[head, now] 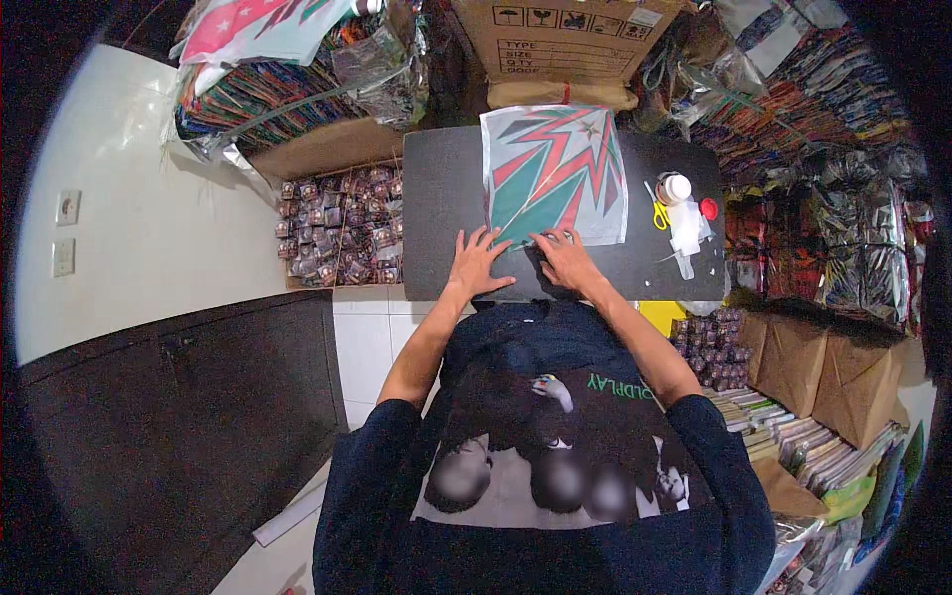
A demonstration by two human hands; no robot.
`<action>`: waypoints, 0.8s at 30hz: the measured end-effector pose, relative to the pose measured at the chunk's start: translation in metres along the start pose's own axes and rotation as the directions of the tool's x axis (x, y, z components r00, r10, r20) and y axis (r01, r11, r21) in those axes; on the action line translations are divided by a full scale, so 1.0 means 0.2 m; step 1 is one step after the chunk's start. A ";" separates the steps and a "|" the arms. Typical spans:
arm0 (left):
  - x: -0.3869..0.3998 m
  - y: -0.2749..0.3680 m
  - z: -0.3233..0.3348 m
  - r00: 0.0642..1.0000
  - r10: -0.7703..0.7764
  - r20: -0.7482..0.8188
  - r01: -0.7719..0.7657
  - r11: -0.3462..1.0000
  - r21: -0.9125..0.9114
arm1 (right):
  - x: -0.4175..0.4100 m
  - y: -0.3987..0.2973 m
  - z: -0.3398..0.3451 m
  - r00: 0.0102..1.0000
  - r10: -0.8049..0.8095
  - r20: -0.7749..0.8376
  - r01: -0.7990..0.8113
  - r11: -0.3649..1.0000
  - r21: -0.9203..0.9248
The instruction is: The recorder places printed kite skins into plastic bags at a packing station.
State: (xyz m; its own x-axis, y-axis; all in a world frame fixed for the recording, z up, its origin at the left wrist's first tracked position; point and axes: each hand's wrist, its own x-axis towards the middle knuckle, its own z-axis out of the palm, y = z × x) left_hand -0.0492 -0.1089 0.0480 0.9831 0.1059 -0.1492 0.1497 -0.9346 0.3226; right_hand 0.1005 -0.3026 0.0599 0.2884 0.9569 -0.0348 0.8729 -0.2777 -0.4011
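Observation:
A square kite sheet (554,178), white with a green, red and grey star pattern, lies on a dark tabletop (439,186). A thin stick (537,192) runs slantwise over the sheet towards its near left corner. My left hand (478,262) rests with spread fingers at that corner, fingertips on the sheet's edge. On the near edge, to the right, my right hand (565,258) touches the sheet with bent fingers; whether it pinches the edge is not plain.
Yellow-handled scissors (660,216), a white-capped jar (674,189), a red lid (707,209) and white scraps (688,229) lie on the right side. A carton of small wrapped items (338,227) adjoins the table's left edge. A cardboard box (569,44) stands behind.

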 end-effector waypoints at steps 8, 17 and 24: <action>0.01 0.00 0.01 1.000 -0.012 0.011 0.012 1.000 -0.001 | -0.03 0.02 0.02 1.000 -0.016 0.022 0.018 0.997 -0.069; 0.00 0.00 0.02 1.000 -0.012 0.011 0.012 1.000 0.004 | -0.05 0.08 0.02 0.996 -0.073 0.060 0.078 0.993 -0.091; -0.01 0.01 0.04 1.000 -0.024 0.007 0.024 1.000 0.021 | -0.04 0.09 0.00 0.991 -0.067 0.117 0.092 0.970 -0.224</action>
State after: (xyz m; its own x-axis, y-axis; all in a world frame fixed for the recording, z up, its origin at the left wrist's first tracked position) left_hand -0.0510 -0.1125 0.0420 0.9785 0.1257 -0.1634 0.1706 -0.9388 0.2994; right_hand 0.1131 -0.3144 0.0524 0.1811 0.9767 -0.1151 0.9617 -0.2004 -0.1871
